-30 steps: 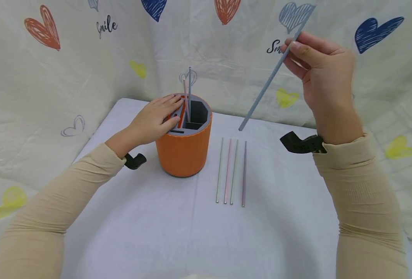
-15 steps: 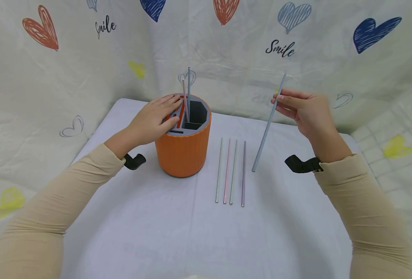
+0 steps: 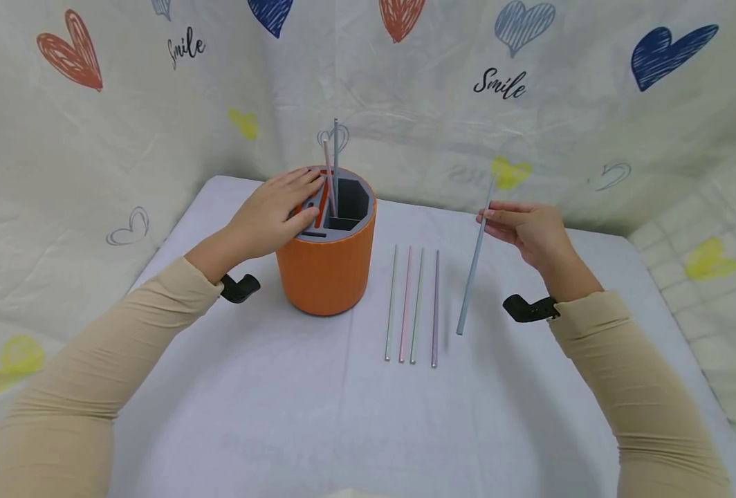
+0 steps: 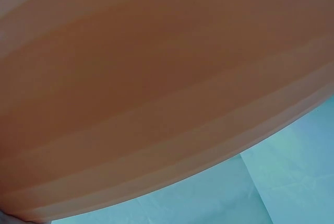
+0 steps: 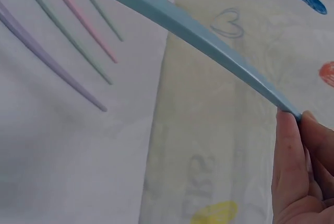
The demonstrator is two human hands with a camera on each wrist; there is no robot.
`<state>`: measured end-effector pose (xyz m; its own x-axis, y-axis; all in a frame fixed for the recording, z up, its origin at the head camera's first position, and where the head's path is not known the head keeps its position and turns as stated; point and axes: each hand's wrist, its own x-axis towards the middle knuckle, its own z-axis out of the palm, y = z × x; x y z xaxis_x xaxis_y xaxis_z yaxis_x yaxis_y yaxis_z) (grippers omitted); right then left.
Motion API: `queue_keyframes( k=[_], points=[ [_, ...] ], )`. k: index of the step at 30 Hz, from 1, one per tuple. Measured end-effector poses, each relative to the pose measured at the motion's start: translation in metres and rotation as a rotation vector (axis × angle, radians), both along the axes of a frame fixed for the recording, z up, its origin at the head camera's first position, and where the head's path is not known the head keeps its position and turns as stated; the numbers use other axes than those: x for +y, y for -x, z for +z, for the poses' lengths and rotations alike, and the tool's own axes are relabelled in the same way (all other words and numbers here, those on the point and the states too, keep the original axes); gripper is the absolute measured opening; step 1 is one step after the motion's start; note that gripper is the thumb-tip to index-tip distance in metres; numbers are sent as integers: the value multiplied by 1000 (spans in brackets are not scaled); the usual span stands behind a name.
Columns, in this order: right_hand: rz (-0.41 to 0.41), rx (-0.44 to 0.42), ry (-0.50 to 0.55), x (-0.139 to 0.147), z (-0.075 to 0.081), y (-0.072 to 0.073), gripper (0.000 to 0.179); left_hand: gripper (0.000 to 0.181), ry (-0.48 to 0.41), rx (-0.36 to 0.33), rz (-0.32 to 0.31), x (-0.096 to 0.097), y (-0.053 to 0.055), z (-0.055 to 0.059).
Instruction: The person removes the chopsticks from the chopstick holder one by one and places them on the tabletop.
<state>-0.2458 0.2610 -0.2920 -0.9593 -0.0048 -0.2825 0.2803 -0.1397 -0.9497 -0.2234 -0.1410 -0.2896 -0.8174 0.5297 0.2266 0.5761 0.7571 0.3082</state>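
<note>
My right hand (image 3: 530,232) pinches a light-blue chopstick (image 3: 472,277) near its upper end, between thumb and fingertips. The chopstick slants, its lower end low over the table to the right of a purple chopstick (image 3: 435,311). Left of the purple one lie a green chopstick (image 3: 417,304), a pink chopstick (image 3: 407,304) and another green chopstick (image 3: 391,304), roughly parallel. My left hand (image 3: 274,211) rests on the top of an orange utensil holder (image 3: 326,277), covering part of its grey slotted insert (image 3: 368,225). A pink and a blue chopstick (image 3: 336,155) stand in its large compartment.
A white-covered table (image 3: 343,429) carries everything. Behind it hangs a pale curtain (image 3: 405,124) printed with hearts and "Smile". In the left wrist view the orange holder wall (image 4: 156,78) fills most of the frame.
My right hand has come down from high up with the light-blue chopstick, which hangs steeper and beside the chopsticks on the table. My left hand has stayed on the holder.
</note>
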Motion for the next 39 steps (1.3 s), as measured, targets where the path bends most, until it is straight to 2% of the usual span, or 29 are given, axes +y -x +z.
queue_keyframes(
  k=[6,12,17,22,26,34,39],
  points=[
    [53,-60,-53,4,-19,2,11,54,-1,-1,2,-1,1,0],
    [64,-142,-109,3,-42,5,11,55,-3,7,-5,0,2,0],
    [64,-219,-160,2,-59,10,26,55,-2,10,-6,1,1,0],
    [48,-284,-150,2,-73,13,42,55,-6,11,-14,1,1,1],
    [49,-324,-153,1,-83,15,47,55,-4,9,-10,1,0,1],
    [78,-348,-162,3,-98,17,55,55,-7,-1,-9,1,-1,2],
    [68,-370,-181,3,-106,20,51,56,-8,0,-10,1,-1,1]
  ],
)
